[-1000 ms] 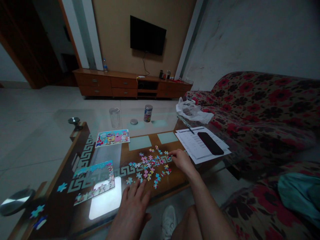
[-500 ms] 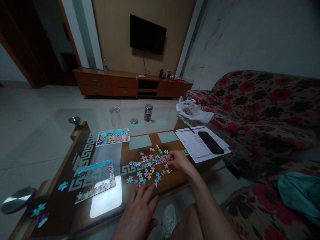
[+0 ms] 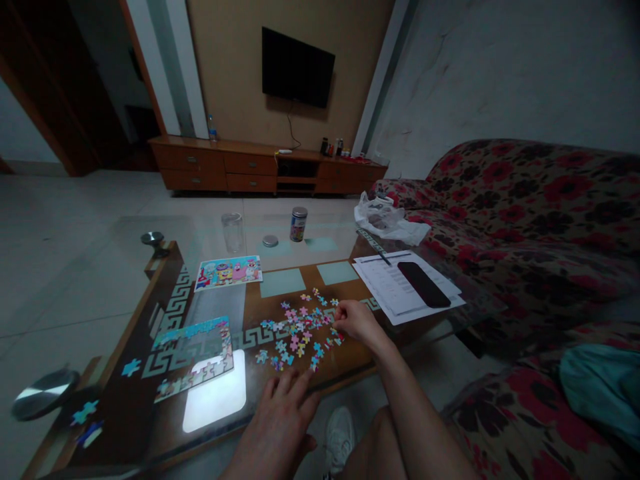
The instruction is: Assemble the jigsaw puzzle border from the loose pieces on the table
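Loose jigsaw pieces (image 3: 299, 328) lie scattered in a pile on the glass table. At the pile's right edge is my right hand (image 3: 354, 320), its fingers curled in a pinch; whatever is between the fingertips is hidden. My left hand (image 3: 287, 407) rests flat at the table's near edge, fingers spread, just below the pile and holding nothing. To the left lies a partly joined jigsaw border (image 3: 200, 379), its top, right and bottom strips connected. Beyond it is a colourful cartoon reference picture (image 3: 229, 273).
A clear jar (image 3: 233, 233), a round lid (image 3: 271, 241) and a printed can (image 3: 299, 225) stand at the back. On the right are papers (image 3: 385, 297), a black phone (image 3: 424, 285) and a plastic bag (image 3: 387, 221). Several stray pieces (image 3: 85, 413) lie far left.
The view has shifted slightly, so everything sits a little further right. Both hands keep nearly the same pose and place beside the pile.
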### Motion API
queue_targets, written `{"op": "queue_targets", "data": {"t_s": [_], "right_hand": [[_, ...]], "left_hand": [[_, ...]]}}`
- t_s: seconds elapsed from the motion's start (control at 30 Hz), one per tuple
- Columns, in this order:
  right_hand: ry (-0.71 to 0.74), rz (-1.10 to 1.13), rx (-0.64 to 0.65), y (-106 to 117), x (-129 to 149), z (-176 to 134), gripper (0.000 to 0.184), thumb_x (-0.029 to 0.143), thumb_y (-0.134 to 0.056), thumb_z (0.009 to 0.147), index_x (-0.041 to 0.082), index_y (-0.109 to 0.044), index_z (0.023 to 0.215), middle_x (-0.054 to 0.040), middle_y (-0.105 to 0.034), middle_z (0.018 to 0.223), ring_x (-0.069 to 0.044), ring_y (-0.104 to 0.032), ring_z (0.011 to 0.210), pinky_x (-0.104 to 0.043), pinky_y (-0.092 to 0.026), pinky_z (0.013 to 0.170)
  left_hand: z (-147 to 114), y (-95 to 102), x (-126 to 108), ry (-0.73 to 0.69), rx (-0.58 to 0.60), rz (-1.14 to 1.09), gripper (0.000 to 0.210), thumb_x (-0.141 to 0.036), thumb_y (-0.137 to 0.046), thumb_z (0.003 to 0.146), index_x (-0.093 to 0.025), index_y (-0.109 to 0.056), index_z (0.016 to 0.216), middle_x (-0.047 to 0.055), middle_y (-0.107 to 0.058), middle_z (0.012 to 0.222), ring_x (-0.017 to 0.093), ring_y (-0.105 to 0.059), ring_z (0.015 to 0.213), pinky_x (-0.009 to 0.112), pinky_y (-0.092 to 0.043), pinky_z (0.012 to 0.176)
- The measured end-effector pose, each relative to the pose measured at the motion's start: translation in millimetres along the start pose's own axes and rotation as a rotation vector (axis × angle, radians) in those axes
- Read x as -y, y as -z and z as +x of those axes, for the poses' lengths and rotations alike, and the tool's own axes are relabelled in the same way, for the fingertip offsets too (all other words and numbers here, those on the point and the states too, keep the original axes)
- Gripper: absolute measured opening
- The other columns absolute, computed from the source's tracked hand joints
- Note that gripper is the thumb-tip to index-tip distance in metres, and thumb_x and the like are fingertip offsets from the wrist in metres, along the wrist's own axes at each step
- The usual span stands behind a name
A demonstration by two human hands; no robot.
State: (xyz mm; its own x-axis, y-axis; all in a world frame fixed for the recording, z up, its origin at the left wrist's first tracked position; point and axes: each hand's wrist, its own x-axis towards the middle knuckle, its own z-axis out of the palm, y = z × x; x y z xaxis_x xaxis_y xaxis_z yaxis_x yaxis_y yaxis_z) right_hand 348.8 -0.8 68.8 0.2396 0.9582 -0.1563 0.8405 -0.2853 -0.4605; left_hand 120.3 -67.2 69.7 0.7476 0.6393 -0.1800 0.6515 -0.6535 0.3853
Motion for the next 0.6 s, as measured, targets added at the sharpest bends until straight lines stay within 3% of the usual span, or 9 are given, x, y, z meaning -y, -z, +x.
{"op": "queue_targets", "data": {"t_s": [0.37,0.6], "right_hand": [[0.143,-0.006,0.191,-13,27,-20,0.015,0.007,-0.073,0.060,0.018,-0.062,0.060,0.0051,-0.059,0.059,-0.009,-0.050,0.058,-0.020,-0.030,0.054],[0.112,-0.041,0.174,-15,30,-17,0.016,0.008,-0.073,0.061,0.018,-0.062,0.059,0.0046,-0.058,0.058,-0.010,-0.047,0.056,-0.022,-0.027,0.053]], "left_hand": [[7,-24.9,6,-0.061,-0.077,-0.001,0.057,-0.039,-0.074,0.075,-0.030,-0.055,0.128,0.008,-0.040,0.148,0.036,-0.038,0.132,0.059,-0.035,0.103],[5,-20.7,5,-0.044,-0.069,0.030,0.053,-0.039,-0.073,0.076,-0.027,-0.058,0.125,0.011,-0.043,0.146,0.037,-0.040,0.131,0.058,-0.036,0.103]]}}
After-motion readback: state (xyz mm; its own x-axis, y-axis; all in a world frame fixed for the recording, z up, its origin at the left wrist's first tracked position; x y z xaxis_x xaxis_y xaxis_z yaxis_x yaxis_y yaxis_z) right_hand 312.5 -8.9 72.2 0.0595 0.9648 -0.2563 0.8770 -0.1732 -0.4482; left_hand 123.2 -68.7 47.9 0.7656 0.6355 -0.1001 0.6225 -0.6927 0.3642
